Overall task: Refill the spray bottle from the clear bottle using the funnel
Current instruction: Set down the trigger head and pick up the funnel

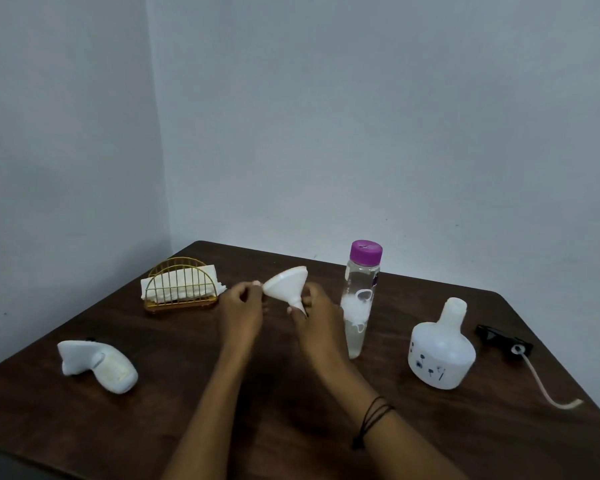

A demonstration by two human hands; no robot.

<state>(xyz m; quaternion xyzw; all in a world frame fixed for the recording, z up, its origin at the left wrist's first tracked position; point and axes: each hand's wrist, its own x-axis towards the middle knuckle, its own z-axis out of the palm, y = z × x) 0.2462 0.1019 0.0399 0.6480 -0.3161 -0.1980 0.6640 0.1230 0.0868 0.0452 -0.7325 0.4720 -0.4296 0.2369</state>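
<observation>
funnel (286,285): white plastic, held up off the desk (187,393) between both hands, tilted so the wide mouth faces up and left and the spout points down-right
right hand (317,320): grip is narrow, fingertips pinched on the funnel's spout; black cord band on the wrist
left hand (241,308): fingers curled, tips pinching the funnel's rim on its left side, so that grip is narrow and on the funnel too
clear bottle (359,299): just right of the right-hand grip, standing upright, purple cap on, clear liquid inside; the right hand covers a bit of its lower left edge
spray bottle (442,355): further right of the grip, past the clear bottle, white with little dark flower prints, upright, neck open with no top on it
sprayer head (503,337): black, lying on the desk right of the spray bottle, well apart from the grip, its pale tube (548,389) curling toward the near edge
napkin holder (181,289): gold wire, white napkins in it, just left of and behind the left-hand grip
white bottle (97,365): lying on its side well to the left of the grip, nearer the front edge
in the way: the clear bottle stands between the grip and the spray bottle
</observation>
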